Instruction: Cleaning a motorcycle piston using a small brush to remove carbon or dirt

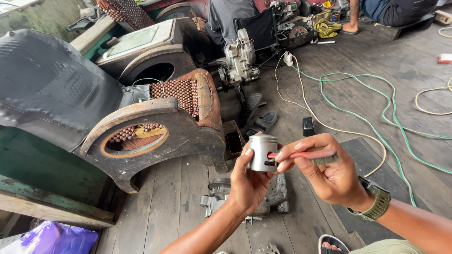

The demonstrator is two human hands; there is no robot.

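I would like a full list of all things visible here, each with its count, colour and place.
piston: one, silver metal, held up at centre.
brush: one, red handle with dark bristles, its handle end at the piston's side hole.
engine: one, grey, on the floor at upper centre.
engine part: one, grey, on the planks below the hands.
wooden vehicle frame: one, dark brown, left.
green cable: one, across the floor at right.
white cable: one, beside the green one.
sandals: two, black, centre floor.
purple bag: one, bottom left.
wristwatch: one, olive, on the right wrist.
left hand: holds the piston.
right hand: holds the brush.
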